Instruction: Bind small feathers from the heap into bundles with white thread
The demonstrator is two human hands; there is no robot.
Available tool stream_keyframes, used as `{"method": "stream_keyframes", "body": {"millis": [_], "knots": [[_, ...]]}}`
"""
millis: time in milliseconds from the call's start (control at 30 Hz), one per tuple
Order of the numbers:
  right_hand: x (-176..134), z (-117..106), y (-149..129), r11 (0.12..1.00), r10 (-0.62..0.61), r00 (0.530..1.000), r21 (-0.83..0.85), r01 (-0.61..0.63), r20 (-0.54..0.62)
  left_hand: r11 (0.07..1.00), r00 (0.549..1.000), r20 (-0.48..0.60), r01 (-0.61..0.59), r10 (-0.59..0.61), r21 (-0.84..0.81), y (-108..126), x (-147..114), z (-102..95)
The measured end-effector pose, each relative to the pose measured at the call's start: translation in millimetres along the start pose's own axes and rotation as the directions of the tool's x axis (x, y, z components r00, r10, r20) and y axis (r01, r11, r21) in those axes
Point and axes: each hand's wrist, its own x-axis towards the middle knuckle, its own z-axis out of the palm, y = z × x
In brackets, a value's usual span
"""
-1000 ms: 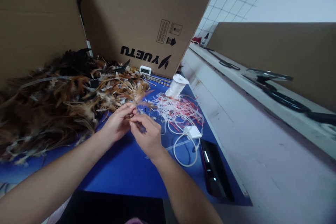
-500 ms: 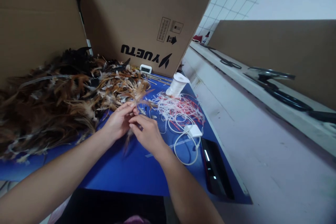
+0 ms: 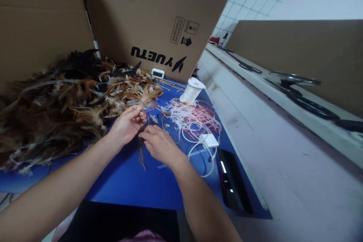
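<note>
My left hand (image 3: pixel 129 124) is closed in a pinch, with a fluffy light-brown feather tuft (image 3: pixel 146 97) standing up at its fingertips. The feather pile behind it makes the tuft's outline hard to separate. Just to the right and lower, my right hand (image 3: pixel 161 143) has its fingers pressed together. A thin brown feather (image 3: pixel 141 155) hangs down from its fingertips, over the blue tabletop (image 3: pixel 124 185). A small gap shows between the two hands. To their left spreads a large pile of brown, black and white feathers (image 3: pixel 56 113).
Behind the hands stands a cardboard box (image 3: pixel 153 15). A white spool (image 3: pixel 192 90) sits beside tangled white and red strips (image 3: pixel 195 119). A white adapter (image 3: pixel 209 140) with its cable and a glossy black device (image 3: pixel 234 181) lie at the right. A small digital display (image 3: pixel 157 73) stands at the back.
My hands have drawn slightly apart, the left a little upward. The feather below my right hand now hangs longer and clearer, and the tuft at my left fingertips has shifted slightly.
</note>
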Motion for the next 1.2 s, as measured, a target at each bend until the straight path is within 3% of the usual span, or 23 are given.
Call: {"method": "stream_keyframes", "body": {"millis": [200, 633, 867, 1067, 1200], "knots": [[6.4, 10.9, -6.2, 0.984, -0.011, 0.997, -0.177, 0.024, 0.072, 1.000, 1.000, -0.010, -0.001, 0.001, 0.001, -0.1, 0.2, 0.3], [3.7, 1.7, -5.0, 0.988, 0.104, 0.982, -0.126, -0.084, 0.160, 1.000, 1.000, 0.020, -0.006, 0.006, 0.029, 0.3, 1.0, -2.2], [4.2, 2.4, -9.9, 0.986, 0.113, 0.969, -0.144, -0.082, 0.221, 0.999, 1.000, 0.010, -0.008, 0.007, 0.034, 2.3, 0.9, -0.9], [0.4, -5.5, -3.3, 0.992, 0.125, 0.970, -0.004, -0.127, 0.208, 1.000, 0.999, 0.029, -0.015, 0.015, 0.012, 8.0, 2.0, -0.9], [-2.3, -12.4, 4.6, 0.955, 0.193, 0.977, 0.211, -0.209, 0.093, 0.999, 0.998, 0.029, -0.053, 0.053, 0.006, 13.9, 0.6, 1.3]]}}
